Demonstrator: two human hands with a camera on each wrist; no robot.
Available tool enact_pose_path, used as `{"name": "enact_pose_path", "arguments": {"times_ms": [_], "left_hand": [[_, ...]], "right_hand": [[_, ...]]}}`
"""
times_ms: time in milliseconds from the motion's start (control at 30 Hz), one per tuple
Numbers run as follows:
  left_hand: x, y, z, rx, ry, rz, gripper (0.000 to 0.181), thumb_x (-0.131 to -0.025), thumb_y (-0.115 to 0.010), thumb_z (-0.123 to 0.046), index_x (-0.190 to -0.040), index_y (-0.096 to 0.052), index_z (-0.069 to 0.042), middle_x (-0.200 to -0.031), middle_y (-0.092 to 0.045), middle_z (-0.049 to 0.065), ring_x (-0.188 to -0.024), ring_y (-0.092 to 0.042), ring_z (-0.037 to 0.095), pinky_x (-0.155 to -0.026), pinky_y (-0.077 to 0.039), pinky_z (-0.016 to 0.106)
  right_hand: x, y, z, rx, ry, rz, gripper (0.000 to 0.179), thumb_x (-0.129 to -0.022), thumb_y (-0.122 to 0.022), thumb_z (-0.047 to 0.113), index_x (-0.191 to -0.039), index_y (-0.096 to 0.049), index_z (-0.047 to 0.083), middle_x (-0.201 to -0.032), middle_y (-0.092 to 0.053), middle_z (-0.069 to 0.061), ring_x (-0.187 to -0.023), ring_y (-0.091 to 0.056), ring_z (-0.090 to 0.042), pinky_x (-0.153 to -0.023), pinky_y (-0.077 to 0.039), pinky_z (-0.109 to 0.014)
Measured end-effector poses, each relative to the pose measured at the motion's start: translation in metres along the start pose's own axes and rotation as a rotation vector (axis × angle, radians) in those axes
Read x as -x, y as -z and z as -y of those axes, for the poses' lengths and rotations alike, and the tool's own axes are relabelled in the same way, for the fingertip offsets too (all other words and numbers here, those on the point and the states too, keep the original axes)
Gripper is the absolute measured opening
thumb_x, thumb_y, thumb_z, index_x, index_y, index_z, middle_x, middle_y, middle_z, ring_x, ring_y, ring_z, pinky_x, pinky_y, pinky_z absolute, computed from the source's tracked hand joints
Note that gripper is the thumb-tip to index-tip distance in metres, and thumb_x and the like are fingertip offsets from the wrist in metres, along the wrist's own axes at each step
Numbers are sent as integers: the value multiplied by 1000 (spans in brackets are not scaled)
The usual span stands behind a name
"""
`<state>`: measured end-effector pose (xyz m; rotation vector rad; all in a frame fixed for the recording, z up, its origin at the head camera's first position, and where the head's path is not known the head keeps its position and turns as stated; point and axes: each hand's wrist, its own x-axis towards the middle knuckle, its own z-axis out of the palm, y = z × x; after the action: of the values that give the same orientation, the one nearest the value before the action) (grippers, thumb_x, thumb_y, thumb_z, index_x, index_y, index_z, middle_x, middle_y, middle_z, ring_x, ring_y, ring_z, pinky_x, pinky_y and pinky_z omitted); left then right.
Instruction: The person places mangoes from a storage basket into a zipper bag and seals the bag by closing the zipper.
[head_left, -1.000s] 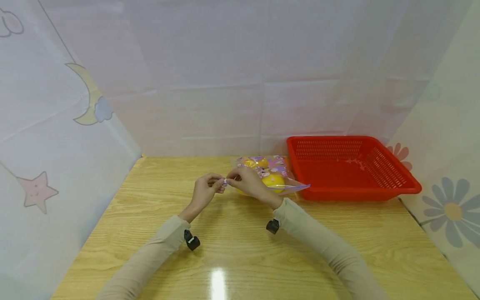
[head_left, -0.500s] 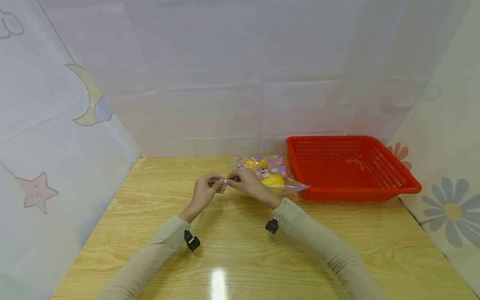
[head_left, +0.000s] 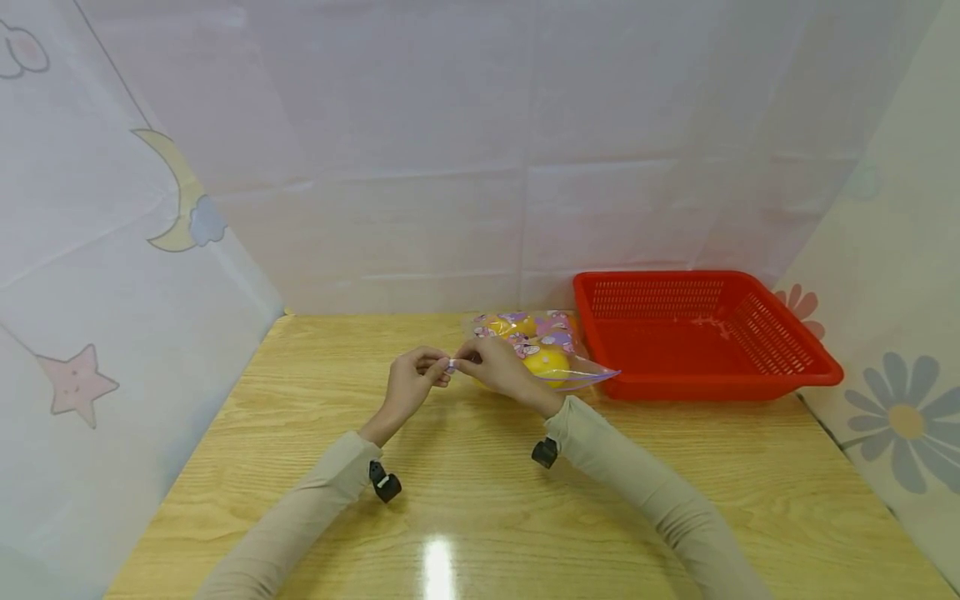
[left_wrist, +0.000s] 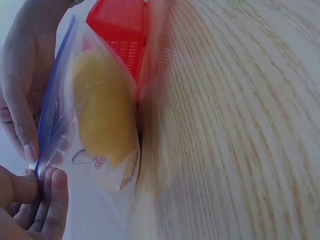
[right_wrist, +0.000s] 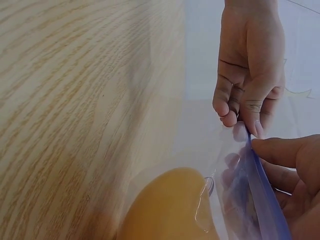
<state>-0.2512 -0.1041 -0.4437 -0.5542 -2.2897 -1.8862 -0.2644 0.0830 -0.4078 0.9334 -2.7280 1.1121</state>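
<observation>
A clear zip-lock bag (head_left: 557, 340) printed with pink and purple patterns lies on the table, its purple zip strip (left_wrist: 50, 90) towards me. Inside it are rounded yellow things (head_left: 547, 365), fruit-like in shape. My left hand (head_left: 411, 382) pinches the strip's left end between thumb and fingers. Just beside it, my right hand (head_left: 497, 363) pinches the strip at a small white slider (left_wrist: 33, 165). In the right wrist view the left thumb and the right fingertip almost meet on the strip (right_wrist: 265, 192). Part of the bag is hidden behind my right hand in the head view.
A red slotted plastic basket (head_left: 708, 388) stands to the right of the bag, close against it. The wooden table (head_left: 480, 500) runs back to a pale cloth wall, with patterned cloth on both sides. A small black camera sits on each wrist.
Both hands stay almost still at the left end of the zip strip. The near edge of the bag shifts very slightly; the basket stays in place.
</observation>
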Motion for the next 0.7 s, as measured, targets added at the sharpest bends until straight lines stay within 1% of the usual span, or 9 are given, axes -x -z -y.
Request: {"name": "enact_pose_path", "arguments": {"times_ms": [100, 200, 333, 433, 500, 600, 667, 700], "left_hand": [[0, 0, 0, -8, -4, 8, 17, -96, -61, 1, -105, -64, 15, -92, -69, 30, -82, -67, 51, -70, -63, 39], [0, 1, -4, -9, 4, 18, 16, -96, -59, 3, -105, -64, 16, -92, -68, 31, -84, -66, 53, -71, -62, 43], [3, 1, -21, -18, 21, 37, 15, -96, -58, 7, -104, -62, 19, -93, -67, 34, -85, -65, 54, -73, -61, 46], [7, 1, -34, -30, 18, 42, 14, -95, -58, 8, -102, -61, 20, -92, -66, 34, -83, -66, 53, -73, -61, 47], [6, 1, -30, -29, 20, 40, 14, -96, -58, 7, -102, -62, 19, -91, -66, 34, -83, -66, 53, -73, -61, 48], [2, 0, -17, -37, 16, 25, 15, -96, -59, 5, -102, -63, 18, -91, -67, 32, -83, -66, 53, -73, -61, 48], [-1, 0, -8, -43, 14, 15, 15, -96, -60, 3, -103, -64, 16, -90, -68, 31, -81, -67, 51, -71, -62, 46], [-2, 0, -6, -49, 15, 8, 15, -96, -61, 2, -103, -64, 15, -89, -69, 29, -81, -67, 50, -71, -62, 44]], "right_hand": [[0, 1, 0, -5, -6, 5, 14, -95, -67, 14, -98, -74, 1, -91, -72, -5, -75, -63, -13, -67, -56, -23], [1, 2, 1, -11, -12, 7, 14, -95, -67, 14, -99, -74, 1, -91, -72, -5, -76, -64, -13, -68, -56, -24], [1, 4, 2, -31, -25, 9, 14, -95, -68, 13, -98, -74, 2, -91, -72, -5, -77, -65, -13, -69, -57, -25], [0, 5, 2, -41, -34, 15, 14, -95, -68, 14, -96, -75, 2, -90, -73, -4, -77, -66, -13, -70, -58, -25], [-1, 6, 1, -42, -41, 21, 14, -95, -68, 15, -96, -75, 3, -90, -73, -3, -78, -66, -12, -71, -58, -25], [-1, 8, 1, -52, -53, 33, 14, -95, -68, 16, -96, -76, 4, -90, -73, -2, -79, -66, -12, -72, -58, -26], [-1, 10, 2, -67, -58, 38, 14, -95, -68, 15, -96, -76, 4, -91, -73, -2, -80, -66, -13, -72, -58, -27], [-1, 10, 2, -74, -57, 40, 14, -95, -68, 15, -96, -76, 3, -91, -73, -2, -80, -66, -13, -73, -58, -27]]}}
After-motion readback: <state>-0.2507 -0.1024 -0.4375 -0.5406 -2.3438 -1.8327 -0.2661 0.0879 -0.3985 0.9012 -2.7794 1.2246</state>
